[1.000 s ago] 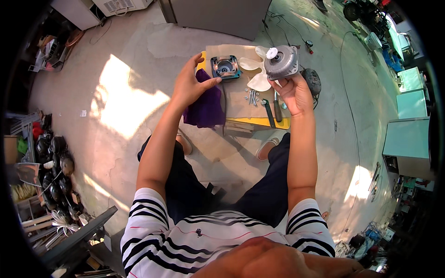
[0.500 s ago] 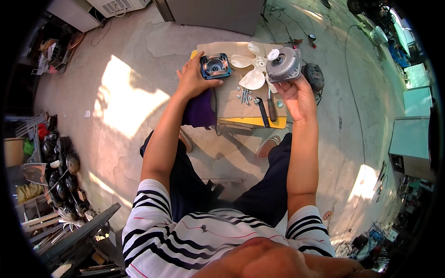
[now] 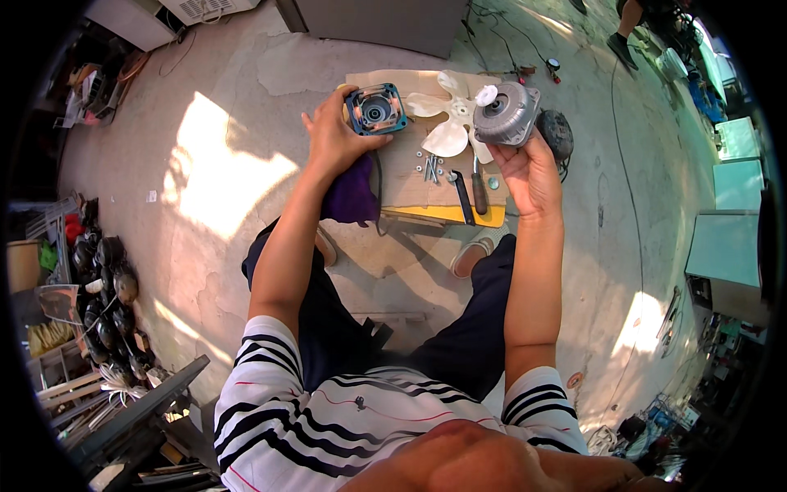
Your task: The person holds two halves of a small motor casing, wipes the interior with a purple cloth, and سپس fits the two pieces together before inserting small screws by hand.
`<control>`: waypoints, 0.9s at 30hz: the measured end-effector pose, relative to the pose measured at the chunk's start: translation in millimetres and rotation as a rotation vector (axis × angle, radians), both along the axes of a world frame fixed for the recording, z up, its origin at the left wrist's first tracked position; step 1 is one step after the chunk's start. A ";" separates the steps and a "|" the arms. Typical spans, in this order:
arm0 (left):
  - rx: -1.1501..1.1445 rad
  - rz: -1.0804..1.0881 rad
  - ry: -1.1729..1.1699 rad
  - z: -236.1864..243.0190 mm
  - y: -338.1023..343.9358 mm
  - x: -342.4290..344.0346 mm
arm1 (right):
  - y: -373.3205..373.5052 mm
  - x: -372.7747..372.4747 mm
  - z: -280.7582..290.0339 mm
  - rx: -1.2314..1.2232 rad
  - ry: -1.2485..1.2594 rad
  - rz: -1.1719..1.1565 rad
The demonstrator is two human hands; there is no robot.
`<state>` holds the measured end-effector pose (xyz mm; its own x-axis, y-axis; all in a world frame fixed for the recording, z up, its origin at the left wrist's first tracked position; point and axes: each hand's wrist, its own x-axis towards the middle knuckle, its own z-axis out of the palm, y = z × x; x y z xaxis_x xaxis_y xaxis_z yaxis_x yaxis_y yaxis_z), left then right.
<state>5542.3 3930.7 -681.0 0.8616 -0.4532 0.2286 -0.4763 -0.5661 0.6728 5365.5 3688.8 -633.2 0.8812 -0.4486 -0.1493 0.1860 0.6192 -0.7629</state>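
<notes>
My left hand [image 3: 336, 131] grips a square motor housing [image 3: 376, 110] by its left side, its hollow face with copper windings turned up. In my right hand [image 3: 529, 172] is a round grey metal motor cover [image 3: 507, 113] with a white disc [image 3: 486, 96] at its hub, held from below. Between them a cream fan blade [image 3: 449, 141] lies on cardboard [image 3: 402, 184] over a yellow board [image 3: 438, 214]. Several bolts [image 3: 431, 168] and nuts lie below the fan blade. Near them are a black-handled tool [image 3: 464, 199] and a screwdriver [image 3: 479, 190]. A purple cloth [image 3: 351, 193] hangs below my left hand.
A dark round motor [image 3: 555, 135] sits right of the board. Cables and a gauge [image 3: 552, 65] lie on the floor beyond. A grey cabinet [image 3: 373, 29] stands at the far side. Another person's leg [image 3: 626, 33] shows at the far right. Piled parts [image 3: 111, 287] line the left.
My left hand has tipped the motor housing a little, so its hollow face shows more squarely. Another person's leg has come into view at the far right.
</notes>
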 end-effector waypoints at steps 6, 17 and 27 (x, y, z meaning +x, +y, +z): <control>-0.168 0.025 -0.088 38.2 6.8 -29.3 | -1.0 -1.2 1.5 0.014 0.041 -0.076; -0.534 -0.159 0.051 40.6 21.8 -55.9 | 5.4 7.6 -4.2 0.021 0.060 -0.048; -0.596 -0.150 -0.143 45.5 25.0 -65.5 | 8.7 14.5 -10.3 0.039 0.099 -0.054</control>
